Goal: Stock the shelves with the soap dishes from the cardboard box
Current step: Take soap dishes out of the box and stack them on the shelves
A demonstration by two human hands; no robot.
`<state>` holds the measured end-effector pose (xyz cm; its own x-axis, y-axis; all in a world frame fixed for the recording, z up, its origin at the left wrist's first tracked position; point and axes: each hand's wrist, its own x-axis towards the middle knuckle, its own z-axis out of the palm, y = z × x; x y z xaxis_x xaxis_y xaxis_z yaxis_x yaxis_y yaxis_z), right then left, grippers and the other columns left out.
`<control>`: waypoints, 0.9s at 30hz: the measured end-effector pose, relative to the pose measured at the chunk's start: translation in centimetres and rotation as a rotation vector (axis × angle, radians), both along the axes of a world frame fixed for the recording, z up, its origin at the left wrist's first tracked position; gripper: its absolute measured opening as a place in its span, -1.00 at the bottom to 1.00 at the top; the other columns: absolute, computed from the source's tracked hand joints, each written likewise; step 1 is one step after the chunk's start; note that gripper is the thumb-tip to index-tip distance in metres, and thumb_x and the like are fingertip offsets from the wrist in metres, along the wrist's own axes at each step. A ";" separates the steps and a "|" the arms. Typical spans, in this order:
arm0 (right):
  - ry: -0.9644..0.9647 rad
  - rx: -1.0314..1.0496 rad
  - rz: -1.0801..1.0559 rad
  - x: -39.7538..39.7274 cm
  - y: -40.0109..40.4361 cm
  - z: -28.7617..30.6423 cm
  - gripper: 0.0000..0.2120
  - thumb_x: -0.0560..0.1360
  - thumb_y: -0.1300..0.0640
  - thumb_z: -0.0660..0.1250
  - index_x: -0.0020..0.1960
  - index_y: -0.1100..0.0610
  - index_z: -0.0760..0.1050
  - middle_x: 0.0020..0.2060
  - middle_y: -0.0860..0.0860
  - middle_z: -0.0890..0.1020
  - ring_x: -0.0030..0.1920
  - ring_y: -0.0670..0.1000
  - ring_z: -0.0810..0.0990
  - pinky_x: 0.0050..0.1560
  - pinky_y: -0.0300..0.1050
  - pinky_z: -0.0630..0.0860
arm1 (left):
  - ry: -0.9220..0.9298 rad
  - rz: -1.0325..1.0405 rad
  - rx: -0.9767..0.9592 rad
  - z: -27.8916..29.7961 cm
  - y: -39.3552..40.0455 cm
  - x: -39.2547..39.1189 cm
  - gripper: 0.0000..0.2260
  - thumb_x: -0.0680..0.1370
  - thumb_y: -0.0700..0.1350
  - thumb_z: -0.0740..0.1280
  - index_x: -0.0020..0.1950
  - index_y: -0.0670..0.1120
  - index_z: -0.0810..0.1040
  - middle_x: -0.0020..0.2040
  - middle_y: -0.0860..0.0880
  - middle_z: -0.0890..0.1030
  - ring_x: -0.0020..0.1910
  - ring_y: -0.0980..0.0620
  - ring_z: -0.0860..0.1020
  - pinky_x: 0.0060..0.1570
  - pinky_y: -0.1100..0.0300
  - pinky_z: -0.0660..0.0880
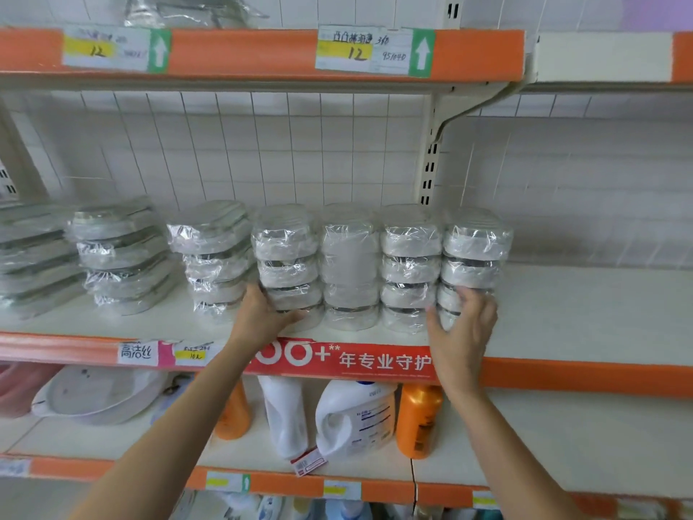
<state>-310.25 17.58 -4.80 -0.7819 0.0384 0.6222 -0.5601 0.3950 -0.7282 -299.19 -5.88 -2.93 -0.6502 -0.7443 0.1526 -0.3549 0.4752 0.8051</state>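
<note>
Several stacks of white soap dishes wrapped in clear plastic stand side by side on the middle shelf. My left hand presses against the lower left side of the leftmost of these stacks, thumb curled under its front. My right hand lies with spread fingers against the lower front of the rightmost stack. Together the hands bracket the row of stacks. The cardboard box is out of view.
More wrapped dish stacks and flatter wrapped trays fill the shelf's left part. The shelf to the right of the stacks is bare. Below stand orange bottles, a white jug and a plastic basin. An upper shelf edge overhangs.
</note>
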 end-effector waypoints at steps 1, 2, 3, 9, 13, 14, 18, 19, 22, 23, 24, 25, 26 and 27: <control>0.027 0.029 0.100 1.3 -1.7 0.0 -0.67 0.45 0.25 0.41 0.18 0.28 0.45 0.10 0.17 0.49 0.15 0.15 0.47 0.14 -0.05 0.43 | -0.027 -0.028 -0.015 0.2 -0.6 0.0 -0.27 0.33 -0.04 0.57 0.35 -0.24 0.29 0.27 -0.17 0.47 0.24 -0.15 0.46 0.10 0.08 0.41; 0.019 0.073 0.218 2.4 -3.6 -0.1 -0.71 0.48 0.26 0.38 0.18 0.26 0.46 0.08 0.13 0.52 0.12 0.09 0.50 0.12 -0.11 0.45 | -0.055 -0.056 -0.029 0.3 -1.2 0.1 -0.26 0.33 -0.02 0.57 0.36 -0.23 0.29 0.27 -0.17 0.47 0.24 -0.15 0.46 0.12 0.07 0.41; -0.026 0.128 0.334 3.4 -5.4 0.0 -0.73 0.51 0.26 0.34 0.20 0.24 0.46 0.08 0.09 0.54 0.10 0.03 0.52 0.13 -0.17 0.46 | -0.078 -0.080 -0.038 0.3 -1.9 0.1 -0.24 0.32 0.01 0.57 0.37 -0.22 0.29 0.28 -0.16 0.48 0.25 -0.15 0.46 0.14 0.05 0.41; -0.339 0.309 0.486 6.3 -13.1 0.2 -0.68 0.56 0.19 0.25 0.30 0.24 0.41 0.20 0.13 0.57 0.22 0.08 0.53 0.26 -0.05 0.44 | -0.021 -0.251 0.003 -0.5 -4.5 0.9 -0.23 0.25 0.16 0.57 0.34 -0.13 0.41 0.21 -0.03 0.58 0.17 -0.04 0.55 0.17 0.07 0.48; -0.468 0.363 0.394 6.3 -15.2 0.8 -0.67 0.51 0.14 0.29 0.24 0.21 0.43 0.11 0.11 0.60 0.14 0.11 0.58 0.19 0.09 0.50 | 0.067 -0.341 0.097 -1.7 -6.2 0.8 -0.12 0.14 0.32 0.49 0.36 -0.06 0.41 0.20 -0.03 0.60 0.16 -0.02 0.57 0.20 -0.03 0.50; -0.468 0.356 0.367 6.4 -15.6 0.9 -0.70 0.51 0.13 0.30 0.21 0.20 0.44 0.08 0.10 0.61 0.11 0.10 0.59 0.17 0.09 0.51 | 0.073 -0.349 0.105 -1.9 -6.6 0.7 -0.18 0.20 0.26 0.50 0.36 -0.06 0.41 0.20 -0.04 0.60 0.15 -0.03 0.57 0.18 -0.02 0.51; -0.433 0.265 0.267 7.4 -16.4 0.4 -0.66 0.48 0.14 0.36 0.24 0.16 0.48 0.08 0.05 0.63 0.09 0.06 0.60 0.14 0.05 0.51 | 0.070 -0.369 0.048 -2.0 -7.0 0.5 -0.59 0.44 -0.04 0.47 0.18 -0.21 0.49 -0.06 -0.01 0.61 -0.12 0.03 0.57 -0.18 0.34 0.44; -0.427 0.252 0.244 7.6 -16.6 0.4 -0.62 0.48 0.12 0.37 0.27 0.16 0.47 0.11 0.04 0.62 0.10 0.05 0.60 0.14 0.03 0.51 | 0.059 -0.363 0.033 -1.9 -7.0 0.6 -0.64 0.47 -0.06 0.45 0.14 -0.24 0.47 -0.16 -0.01 0.56 -0.20 0.05 0.52 -0.29 0.37 0.37; -0.430 0.253 0.208 7.9 -16.8 0.5 -0.60 0.50 0.09 0.37 0.30 0.16 0.45 0.13 0.04 0.62 0.11 0.02 0.59 0.13 -0.03 0.51 | 0.031 -0.363 0.002 -2.0 -7.0 0.6 -0.58 0.50 0.00 0.41 0.17 -0.27 0.42 -0.08 -0.20 0.60 -0.04 -0.17 0.56 -0.21 0.20 0.36; -0.419 0.264 0.197 7.9 -16.8 0.7 -0.62 0.50 0.07 0.37 0.28 0.16 0.46 0.12 0.03 0.63 0.09 0.02 0.60 0.11 -0.05 0.52 | 0.037 -0.372 -0.001 -2.0 -6.9 0.5 -0.53 0.49 0.04 0.41 0.22 -0.25 0.41 0.00 -0.21 0.61 0.04 -0.20 0.56 -0.14 0.15 0.40; -0.391 0.281 0.173 8.0 -16.7 0.9 -0.64 0.51 0.05 0.36 0.26 0.16 0.47 0.10 0.02 0.63 0.08 0.01 0.60 0.09 -0.07 0.53 | 0.064 -0.379 0.002 -2.0 -6.7 0.6 -0.46 0.47 0.09 0.41 0.29 -0.21 0.38 0.09 -0.17 0.60 0.13 -0.18 0.55 -0.05 0.13 0.44; -0.343 0.300 0.139 8.1 -16.7 1.1 -0.66 0.52 0.03 0.34 0.24 0.15 0.48 0.08 0.01 0.63 0.06 0.01 0.61 0.05 -0.09 0.53 | 0.113 -0.385 0.011 -1.8 -6.6 0.7 -0.37 0.46 0.14 0.41 0.39 -0.16 0.32 0.22 -0.11 0.57 0.22 -0.12 0.51 0.07 0.11 0.46; -0.281 0.313 0.105 8.1 -16.7 1.5 -0.66 0.53 0.01 0.33 0.23 0.15 0.47 0.07 0.02 0.63 0.06 0.01 0.61 0.04 -0.10 0.53 | 0.177 -0.395 0.012 -1.4 -6.4 0.9 -0.26 0.45 0.19 0.39 0.50 -0.10 0.21 0.34 -0.05 0.49 0.31 -0.06 0.45 0.21 0.07 0.44; -0.217 0.315 0.081 8.0 -16.8 1.8 -0.65 0.54 0.01 0.32 0.26 0.16 0.46 0.08 0.03 0.63 0.07 0.02 0.60 0.05 -0.09 0.53 | 0.243 -0.402 0.022 -1.1 -6.2 1.0 -0.20 0.44 0.24 0.34 0.55 -0.07 0.11 0.42 -0.01 0.40 0.37 -0.02 0.39 0.31 0.04 0.38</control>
<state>-302.24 0.74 -2.99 -0.8894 -0.1953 0.4133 -0.4447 0.5788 -0.6835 -298.16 -12.10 -4.07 -0.8352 -0.4452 0.3230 0.0541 0.5179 0.8538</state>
